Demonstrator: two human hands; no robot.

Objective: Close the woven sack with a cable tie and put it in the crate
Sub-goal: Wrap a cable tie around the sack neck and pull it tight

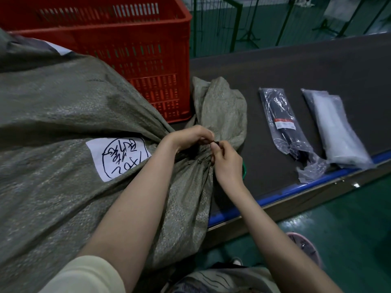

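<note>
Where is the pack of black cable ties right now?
In the head view, the pack of black cable ties lies on the dark table, right of the woven sack and just left of the pack of white cable ties.

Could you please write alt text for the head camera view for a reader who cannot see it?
Both hands, left hand and right hand, pinch a dark cable tie at the gathered neck of a grey-green woven sack on a dark table. A red crate stands behind.
</note>
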